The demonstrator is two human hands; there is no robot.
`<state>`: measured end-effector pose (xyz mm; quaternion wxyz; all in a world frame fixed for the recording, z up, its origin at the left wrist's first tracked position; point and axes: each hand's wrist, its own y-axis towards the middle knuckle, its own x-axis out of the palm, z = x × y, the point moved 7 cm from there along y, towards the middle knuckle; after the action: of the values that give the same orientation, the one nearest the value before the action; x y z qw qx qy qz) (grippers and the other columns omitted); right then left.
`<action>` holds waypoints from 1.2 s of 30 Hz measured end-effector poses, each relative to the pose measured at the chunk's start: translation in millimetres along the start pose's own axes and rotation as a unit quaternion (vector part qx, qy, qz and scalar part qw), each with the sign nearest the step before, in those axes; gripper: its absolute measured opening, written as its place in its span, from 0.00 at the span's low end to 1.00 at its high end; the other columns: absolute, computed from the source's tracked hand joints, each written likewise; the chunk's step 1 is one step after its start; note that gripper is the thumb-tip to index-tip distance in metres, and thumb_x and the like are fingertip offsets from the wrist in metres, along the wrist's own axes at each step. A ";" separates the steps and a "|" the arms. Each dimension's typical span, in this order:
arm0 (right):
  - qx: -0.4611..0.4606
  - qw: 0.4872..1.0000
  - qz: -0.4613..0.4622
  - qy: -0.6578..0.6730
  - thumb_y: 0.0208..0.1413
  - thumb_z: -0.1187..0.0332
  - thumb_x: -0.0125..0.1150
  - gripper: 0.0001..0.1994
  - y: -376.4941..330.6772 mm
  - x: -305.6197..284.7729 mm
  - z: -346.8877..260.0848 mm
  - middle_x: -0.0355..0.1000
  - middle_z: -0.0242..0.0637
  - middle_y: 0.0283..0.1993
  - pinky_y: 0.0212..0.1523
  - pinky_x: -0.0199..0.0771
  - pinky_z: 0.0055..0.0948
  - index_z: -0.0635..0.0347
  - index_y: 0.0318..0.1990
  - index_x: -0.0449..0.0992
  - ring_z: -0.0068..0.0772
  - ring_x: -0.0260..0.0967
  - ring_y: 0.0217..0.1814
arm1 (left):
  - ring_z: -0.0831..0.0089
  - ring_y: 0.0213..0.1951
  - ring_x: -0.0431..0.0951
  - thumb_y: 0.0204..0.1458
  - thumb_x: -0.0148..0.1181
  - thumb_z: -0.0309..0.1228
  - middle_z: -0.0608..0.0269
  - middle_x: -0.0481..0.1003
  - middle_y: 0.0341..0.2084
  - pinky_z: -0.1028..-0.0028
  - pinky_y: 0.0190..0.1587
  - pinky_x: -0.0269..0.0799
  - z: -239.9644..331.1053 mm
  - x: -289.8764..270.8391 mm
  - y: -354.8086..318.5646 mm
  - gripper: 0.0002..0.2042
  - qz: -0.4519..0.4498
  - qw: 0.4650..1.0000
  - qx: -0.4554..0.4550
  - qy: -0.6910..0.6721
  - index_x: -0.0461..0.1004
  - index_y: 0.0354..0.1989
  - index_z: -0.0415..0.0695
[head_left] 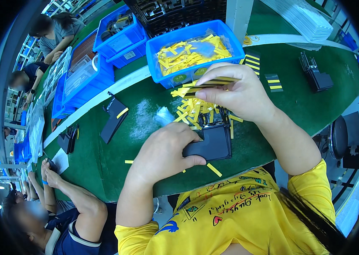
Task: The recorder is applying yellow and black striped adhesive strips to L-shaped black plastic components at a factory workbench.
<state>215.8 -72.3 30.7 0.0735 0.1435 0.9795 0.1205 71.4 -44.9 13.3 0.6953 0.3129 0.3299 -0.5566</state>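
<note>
My left hand (166,148) presses down on a flat black rectangular part (215,142) lying on the green mat (107,170) near the front edge. Above it, my right hand (241,91) pinches a thin dark card with yellow strips (213,83) between thumb and fingers, held level over a pile of loose yellow strips (192,110). A clear plastic wrapper (162,114) lies just left of the pile.
A blue bin of yellow strips (192,51) stands behind the pile; more blue bins (103,55) sit to the left. Black parts (113,119), (315,74) and striped cards (273,82) lie on the mat. Another person's arms (64,187) rest at the lower left.
</note>
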 end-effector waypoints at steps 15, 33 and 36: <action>-0.193 0.958 0.010 -0.212 0.39 0.76 0.65 0.07 -9.8 0.1 -24.6 0.74 0.39 0.28 0.35 0.71 0.33 0.62 0.30 0.79 0.39 0.71 0.33 | 0.58 0.28 0.75 0.47 0.59 0.25 0.56 0.74 0.22 0.65 0.33 0.69 -7.8 -34.8 -4.1 0.05 0.162 0.986 -0.040 0.006 0.77 0.32 0.41; -0.163 0.951 -0.001 -0.264 0.31 0.80 0.66 0.10 -10.9 4.4 -25.3 0.73 0.36 0.28 0.40 0.70 0.30 0.63 0.28 0.78 0.36 0.70 0.34 | 0.58 0.26 0.74 0.46 0.60 0.25 0.56 0.73 0.20 0.66 0.30 0.69 -6.3 -36.9 -6.6 0.04 0.173 0.984 -0.039 -0.013 0.77 0.30 0.40; -0.187 0.928 -0.016 -0.323 0.30 0.78 0.67 0.13 -12.7 8.9 -27.5 0.72 0.37 0.29 0.45 0.69 0.34 0.62 0.29 0.77 0.38 0.70 0.37 | 0.59 0.26 0.74 0.45 0.60 0.24 0.56 0.73 0.20 0.65 0.30 0.69 -2.3 -38.0 -6.5 0.04 0.185 0.983 -0.023 -0.003 0.76 0.30 0.40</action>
<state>199.1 -87.4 52.8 0.4133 0.1425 0.8646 0.2478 58.6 -22.7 42.2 0.7940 0.3510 0.2772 -0.4117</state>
